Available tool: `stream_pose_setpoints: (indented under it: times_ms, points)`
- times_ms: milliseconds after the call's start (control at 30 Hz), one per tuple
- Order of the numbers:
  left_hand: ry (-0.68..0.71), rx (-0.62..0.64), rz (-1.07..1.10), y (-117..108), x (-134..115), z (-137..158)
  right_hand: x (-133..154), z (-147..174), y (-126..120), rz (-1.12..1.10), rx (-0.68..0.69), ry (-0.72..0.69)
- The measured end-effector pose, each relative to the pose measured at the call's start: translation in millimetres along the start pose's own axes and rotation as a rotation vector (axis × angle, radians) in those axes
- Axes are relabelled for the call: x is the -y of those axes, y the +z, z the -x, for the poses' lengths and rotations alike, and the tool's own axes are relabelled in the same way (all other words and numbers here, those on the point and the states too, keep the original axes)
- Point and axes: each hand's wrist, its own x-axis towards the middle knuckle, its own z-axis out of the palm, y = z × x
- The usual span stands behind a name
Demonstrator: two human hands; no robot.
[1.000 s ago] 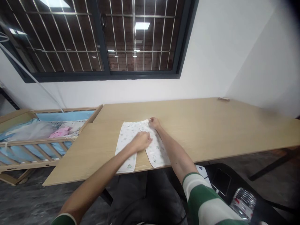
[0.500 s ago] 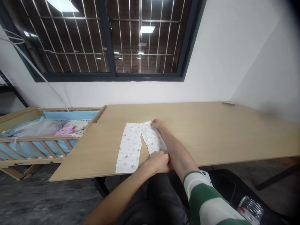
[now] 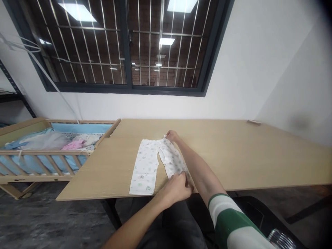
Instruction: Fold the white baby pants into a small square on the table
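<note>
A pair of small white baby pants (image 3: 145, 166) with a faint print lies spread on the wooden table, waistband toward the wall and legs toward me. My right hand (image 3: 172, 136) reaches past and pinches the right corner of the waistband, which is slightly raised. At the hem of the right leg, my left hand (image 3: 178, 186) is closed on the cloth, its fingertips partly hidden. My arms cross close together over the right leg. The left leg lies flat, with its hem near the table's front edge.
The wooden table (image 3: 233, 152) runs along the wall under a barred window (image 3: 166, 52). At left stands a wooden crib (image 3: 46, 154) with blue lining and cloths. A small flat object (image 3: 254, 122) lies at the far right. Below right are a black chair (image 3: 249, 207) and a clear bottle (image 3: 281, 239).
The right leg's hem and my left hand have shifted slightly right and toward me. My right hand stays at the waistband corner. The view has tilted up a little.
</note>
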Motion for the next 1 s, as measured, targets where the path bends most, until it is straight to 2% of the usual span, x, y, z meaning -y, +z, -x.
stream_pose_setpoints:
  times_ms: [100, 200, 267, 333, 433, 533, 633, 867, 933, 1000]
  points:
    - [-0.115, -0.170, 0.422, -4, 17, 23, 13, -3, -6, -0.022, -0.008, -0.013]
    - [-0.138, -0.310, 0.857, -6, 33, 49, 28, -3, -5, -0.065, -0.006, -0.018]
    - [-0.151, -0.408, 0.987, -7, 44, 69, 40, 0, 2, -0.098, 0.010, -0.025]
    - [-0.177, -0.499, 0.942, -7, 57, 87, 54, 3, 14, -0.127, 0.026, -0.032]
    - [-0.290, -0.597, 0.750, -5, 81, 110, 76, 6, 38, -0.153, 0.037, -0.041]
    - [-0.428, -0.645, 0.615, -4, 105, 123, 97, 7, 63, -0.158, 0.045, -0.056]
    - [-0.507, -0.661, 0.531, -5, 120, 130, 113, 8, 83, -0.150, 0.052, -0.076]
    - [-0.613, -0.605, 0.400, -9, 125, 137, 130, 14, 109, -0.121, 0.083, -0.112]
    - [-0.647, -0.595, 0.283, -11, 123, 140, 131, 19, 112, -0.123, 0.099, -0.135]
    - [-0.693, -0.601, 0.067, -13, 119, 146, 132, 25, 110, -0.132, 0.111, -0.177]
